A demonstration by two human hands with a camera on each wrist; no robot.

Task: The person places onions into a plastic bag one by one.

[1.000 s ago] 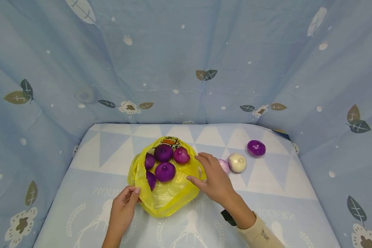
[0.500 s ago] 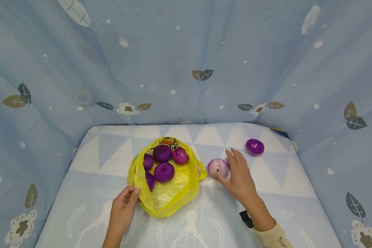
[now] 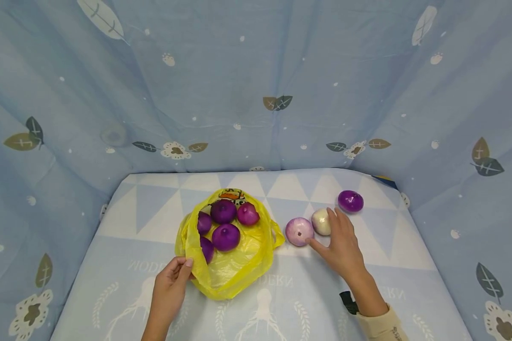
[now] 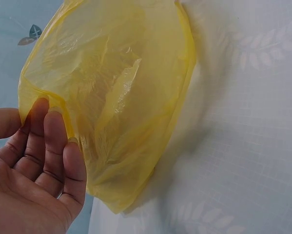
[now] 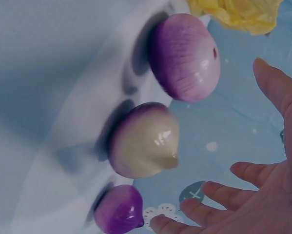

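Note:
A yellow plastic bag (image 3: 239,279) stands with its mouth wide, several purple onions (image 3: 226,237) inside. My left hand (image 3: 169,283) pinches the bag's near left rim between thumb and fingers; the left wrist view shows the film (image 4: 126,107) hanging from that grip. To the bag's right, my right hand (image 3: 343,248) hovers with fingers spread and nothing in them. Close by lie a pale purple onion (image 5: 184,57) and a cream-white onion (image 5: 143,141), partly behind the fingers in the head view. A darker purple onion (image 3: 351,201) lies beyond them.
A patterned blue and white cloth (image 3: 153,203) covers the table. Blue printed curtains (image 3: 222,85) rise behind it and at both sides. A dark blue and yellow item (image 3: 385,181) shows at the back right corner.
My right hand has moved from the bag's right rim rightward to above the loose onions, uncovering the pale purple one. My left hand keeps its hold on the bag.

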